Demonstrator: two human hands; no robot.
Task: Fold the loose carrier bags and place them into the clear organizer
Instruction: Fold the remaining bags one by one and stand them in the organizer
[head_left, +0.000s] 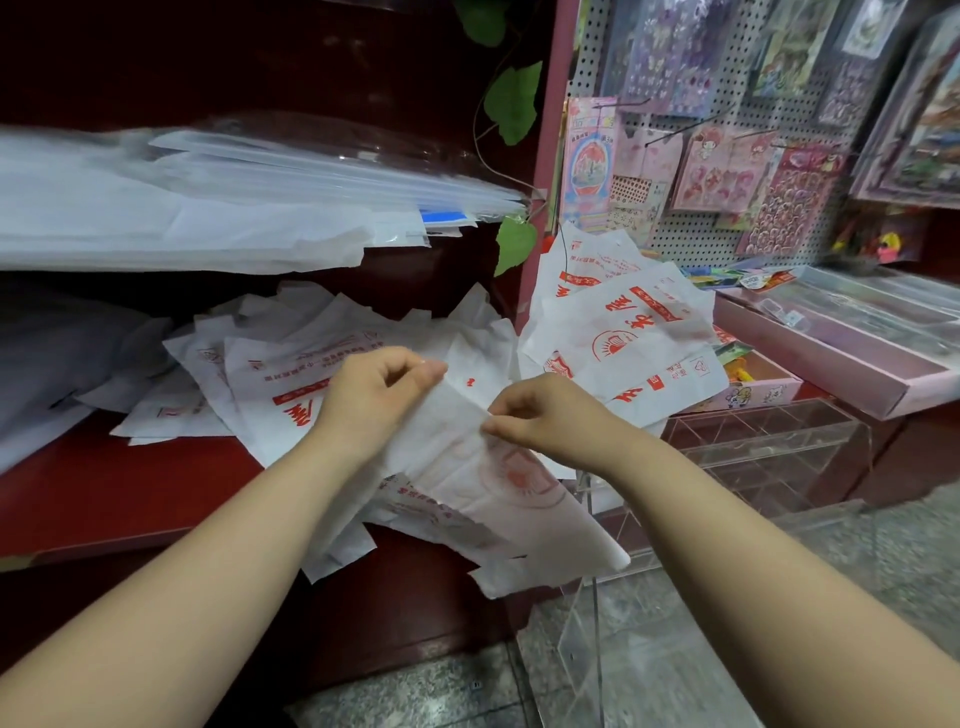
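A white carrier bag (483, 493) with red print hangs in front of me, partly folded and draped over the shelf edge. My left hand (374, 389) pinches its upper edge between thumb and fingers. My right hand (545, 415) pinches the same bag's edge a little lower and to the right. Several more loose white bags (291, 364) with red print lie spread on the dark red shelf (104, 499). Another heap of bags (623, 332) rests to the right. The clear organizer (769, 447), with several compartments, stands low at the right.
An upper shelf holds a stack of white and clear plastic sheets (208, 208). A pegboard (727, 156) with sticker packs fills the upper right. Pink trays (852, 353) sit below it. Green leaves (514, 104) hang by the shelf post. The floor is speckled grey.
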